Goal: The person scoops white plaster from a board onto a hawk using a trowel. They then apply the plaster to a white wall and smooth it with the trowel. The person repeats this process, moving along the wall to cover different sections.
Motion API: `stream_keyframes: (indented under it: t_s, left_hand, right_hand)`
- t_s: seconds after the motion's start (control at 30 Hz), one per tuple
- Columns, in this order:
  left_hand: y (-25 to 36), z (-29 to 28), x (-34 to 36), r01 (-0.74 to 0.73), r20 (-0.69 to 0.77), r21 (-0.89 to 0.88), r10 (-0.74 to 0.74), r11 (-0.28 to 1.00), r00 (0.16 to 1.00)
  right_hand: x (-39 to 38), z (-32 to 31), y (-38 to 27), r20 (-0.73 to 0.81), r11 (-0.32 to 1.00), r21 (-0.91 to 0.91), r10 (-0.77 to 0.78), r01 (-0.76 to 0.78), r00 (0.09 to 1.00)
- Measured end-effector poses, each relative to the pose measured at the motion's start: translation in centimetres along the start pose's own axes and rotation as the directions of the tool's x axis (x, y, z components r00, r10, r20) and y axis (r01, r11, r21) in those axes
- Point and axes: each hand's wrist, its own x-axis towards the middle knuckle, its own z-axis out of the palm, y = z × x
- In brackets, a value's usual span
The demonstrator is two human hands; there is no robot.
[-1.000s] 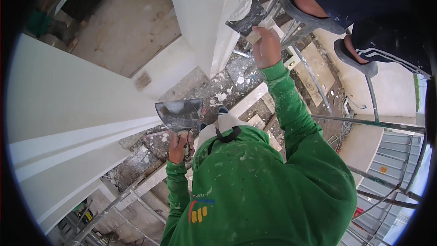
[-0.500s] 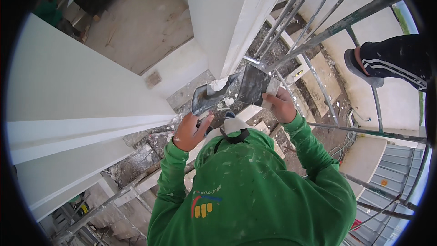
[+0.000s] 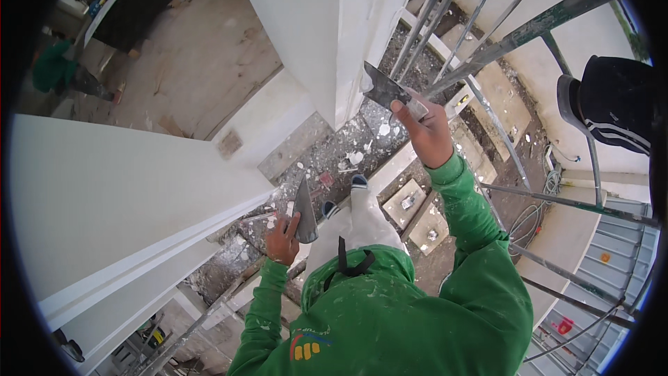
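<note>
My right hand (image 3: 428, 132) grips a flat metal putty blade (image 3: 381, 85) with some white compound on its tip, raised beside the white wall corner (image 3: 350, 42). My left hand (image 3: 282, 237) holds another metal blade (image 3: 304, 210), lower down and turned nearly edge-on, by the white ledge on the left (image 3: 174, 244). Below them my feet (image 3: 358, 182) in sandals stand above a floor (image 3: 390, 118) spattered with white lumps and dust.
Scaffold tubes (image 3: 522, 35) cross on the right, where another person's leg and sandalled foot (image 3: 605, 104) rest. Coiled cables (image 3: 536, 202) hang lower right. Through an opening at upper left, a co-worker in green (image 3: 52, 69) bends near a dark counter (image 3: 125, 14).
My hands came together with the blades, then parted: the right has risen toward the wall corner, while the left has dropped, turning its blade edge-on. The other person's leg has shifted rightward in view.
</note>
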Motion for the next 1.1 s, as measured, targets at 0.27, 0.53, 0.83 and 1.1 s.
stream_keyframes:
  t_s: [0.27, 0.53, 0.83, 1.1]
  left_hand:
    - [-2.6, 4.4, -3.9, 0.131, 0.057, -0.029, -0.129, 0.991, 0.99]
    - [-5.0, 5.2, -4.8, 0.392, 0.147, -0.111, -0.375, 0.913, 0.915]
    - [-5.2, 6.3, -2.9, 0.465, 0.142, -0.191, -0.444, 0.864, 0.885]
    - [-4.3, 6.1, -2.8, 0.452, 0.126, -0.224, -0.434, 0.864, 0.892]
  right_hand:
    - [11.2, 4.8, 11.9, -0.079, 0.306, -0.881, -0.846, 0.36, 0.527]
    - [16.3, 4.9, 15.1, -0.069, 0.215, -0.92, -0.912, 0.328, 0.404]
    - [14.4, 8.2, 29.4, 0.015, 0.267, -0.891, -0.79, 0.367, 0.613]
    - [12.9, 4.4, 17.2, 0.026, 0.247, -0.841, -0.87, 0.481, 0.492]
